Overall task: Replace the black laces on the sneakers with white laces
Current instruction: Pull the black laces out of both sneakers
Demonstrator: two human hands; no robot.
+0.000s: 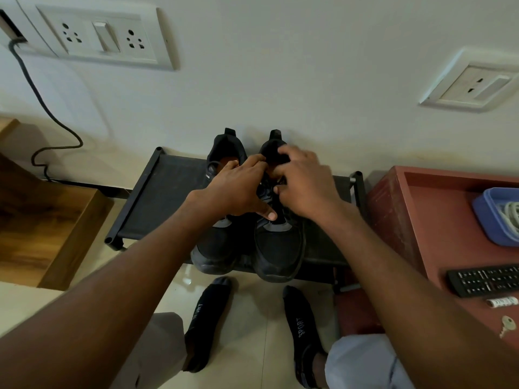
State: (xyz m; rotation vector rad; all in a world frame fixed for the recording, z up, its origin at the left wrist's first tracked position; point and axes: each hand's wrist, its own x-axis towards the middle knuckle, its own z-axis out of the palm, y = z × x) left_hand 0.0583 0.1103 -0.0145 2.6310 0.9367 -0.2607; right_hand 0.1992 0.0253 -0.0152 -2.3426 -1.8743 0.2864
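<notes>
On a low black shoe rack [157, 197] set against the wall, a pair of black sneakers is stood side by side with the toes pointed toward the person, so that the lacing faces up and can be reached from above. Both hands are brought close together over the right-hand sneaker [278, 248]. The left hand [238, 189] is laid across the gap between the two shoes, its fingers reaching to the tongue and its thumb pressed down near the lower eyelets, seemingly to steady the shoe. The right hand [306, 181] is curled at the top of the lacing, and its fingertips appear to be pinched on the black lace [276, 203]; how firm that pinch is cannot be told, since the dark lace is lost against the dark upper. The left-hand sneaker [216, 242] is not being worked, though part of it is covered by the left wrist.

To the right, a blue tub [483, 209] is kept on a reddish-brown table [421, 220], with a coil of what look like the white laces [512, 217] inside, well apart from the shoes but within reach. A remote control [486, 279] and a key [507, 325] are also seen on that table.

By this evidence, the unlacing stage is judged to be in hand, with the white laces not yet taken up.
</notes>
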